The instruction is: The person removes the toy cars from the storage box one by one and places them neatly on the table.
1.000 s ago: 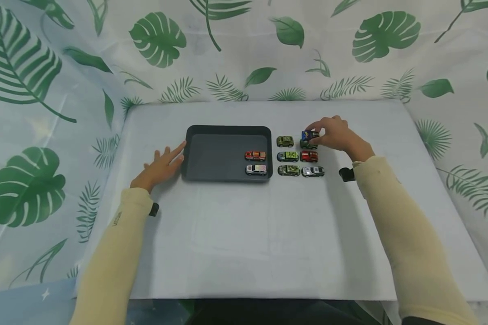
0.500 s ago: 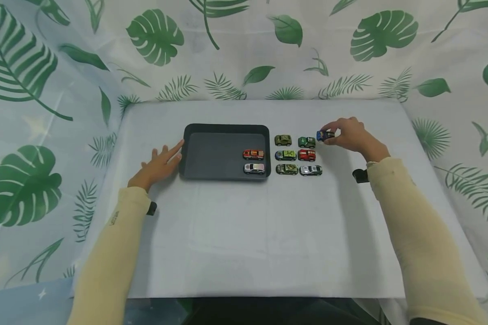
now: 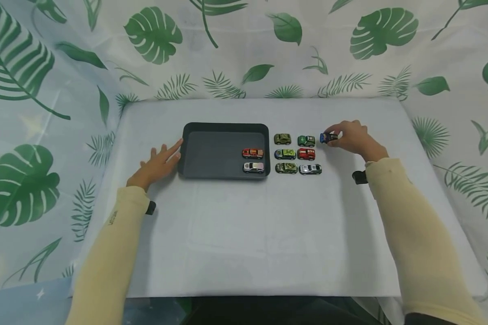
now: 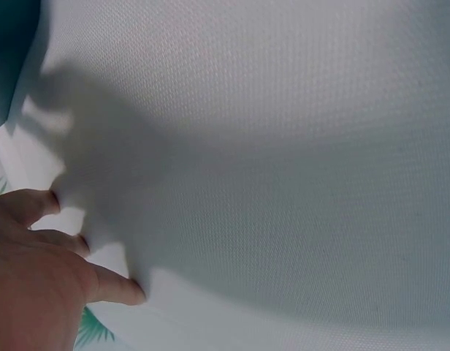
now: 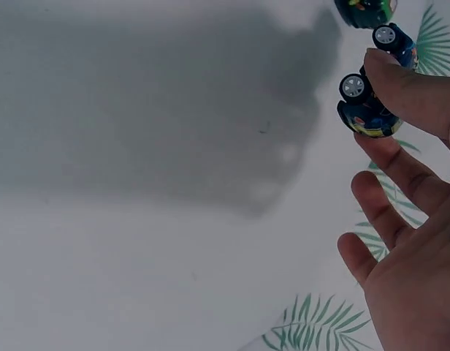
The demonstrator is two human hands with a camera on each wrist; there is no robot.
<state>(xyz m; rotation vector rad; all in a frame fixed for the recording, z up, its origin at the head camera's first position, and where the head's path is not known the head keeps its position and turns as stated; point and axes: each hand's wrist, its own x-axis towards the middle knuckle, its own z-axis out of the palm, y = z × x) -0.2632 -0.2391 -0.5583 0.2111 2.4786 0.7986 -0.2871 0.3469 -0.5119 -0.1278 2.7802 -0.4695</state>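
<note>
Pinched between thumb and fingers, a blue toy car [image 3: 326, 137] is in my right hand [image 3: 353, 138], just right of a green toy car [image 3: 306, 141]. The right wrist view shows its silver wheels facing the camera. My left hand [image 3: 156, 167] has its fingers spread, with the fingertips at the left rim of a dark grey tray [image 3: 211, 155]. Inside the tray's right side sit an orange toy car [image 3: 252, 153] and a white toy car [image 3: 253, 167]. In the left wrist view a bit of the tray [image 4: 9, 58] shows at the top left corner.
Right of the tray, more toy cars stand in rows: an olive car [image 3: 282, 139], a lime car [image 3: 285, 154], a red car [image 3: 306, 154], a camouflage car [image 3: 286, 168] and a silver car [image 3: 310, 169]. A white cloth [image 3: 236, 234] covers the table; leaf-patterned fabric hangs behind.
My right hand has carried the blue car rightward from over the green car and lowered it beside that car. The left hand stays at the tray.
</note>
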